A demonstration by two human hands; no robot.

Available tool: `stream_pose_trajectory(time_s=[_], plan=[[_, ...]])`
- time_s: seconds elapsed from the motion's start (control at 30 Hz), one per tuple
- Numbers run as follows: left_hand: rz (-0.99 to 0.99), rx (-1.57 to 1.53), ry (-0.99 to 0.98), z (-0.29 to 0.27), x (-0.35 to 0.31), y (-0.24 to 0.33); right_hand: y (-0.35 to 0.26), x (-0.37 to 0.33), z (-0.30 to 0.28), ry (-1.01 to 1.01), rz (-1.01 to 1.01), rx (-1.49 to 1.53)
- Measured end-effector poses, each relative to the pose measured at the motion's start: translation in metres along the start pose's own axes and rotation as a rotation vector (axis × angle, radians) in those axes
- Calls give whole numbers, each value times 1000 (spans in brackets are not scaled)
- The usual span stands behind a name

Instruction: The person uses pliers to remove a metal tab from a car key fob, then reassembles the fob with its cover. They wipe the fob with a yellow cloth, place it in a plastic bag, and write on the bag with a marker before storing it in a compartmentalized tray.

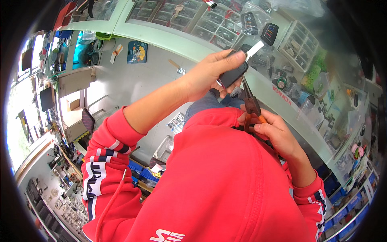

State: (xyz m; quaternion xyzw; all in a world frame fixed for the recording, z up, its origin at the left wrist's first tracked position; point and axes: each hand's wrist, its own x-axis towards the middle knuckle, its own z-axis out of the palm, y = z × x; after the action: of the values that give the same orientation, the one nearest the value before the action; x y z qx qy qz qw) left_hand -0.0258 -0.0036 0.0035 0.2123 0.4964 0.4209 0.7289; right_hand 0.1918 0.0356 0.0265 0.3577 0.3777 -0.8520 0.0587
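My left hand (209, 74) is closed round a black car key fob (233, 76), its thumb along the top. A silver key blade (254, 49) runs from beside the thumb toward another black fob (269, 34) with coloured button marks; I cannot tell which fob it belongs to. Lower down, my right hand (277, 131) grips long-nose pliers (251, 104) by their orange handles, close to my red jacket. The thin jaws point up at the held fob's lower side. Whether they touch it is hidden by my left fingers.
Ahead stands a glass-topped counter (177, 47) with trays of key parts (215, 30) inside. On it lie a bagged fob (249, 23) and a compartment box (299, 45). A blue booklet (137, 52) and cluttered shelves are at the left.
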Motion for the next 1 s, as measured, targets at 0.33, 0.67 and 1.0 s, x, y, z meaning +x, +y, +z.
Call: stream_pose_trajectory(time_s=[0.33, 0.67, 1.0], plan=[[-30, 13, 15, 2, 0, 1, -6, -3, 1, 0, -6, -294], [-24, -9, 30, -1, 2, 6, -4, -1, 0, -33, -29, -241], [-14, 30, 14, -1, 4, 5, -4, 2, 0, -32, -19, -203]])
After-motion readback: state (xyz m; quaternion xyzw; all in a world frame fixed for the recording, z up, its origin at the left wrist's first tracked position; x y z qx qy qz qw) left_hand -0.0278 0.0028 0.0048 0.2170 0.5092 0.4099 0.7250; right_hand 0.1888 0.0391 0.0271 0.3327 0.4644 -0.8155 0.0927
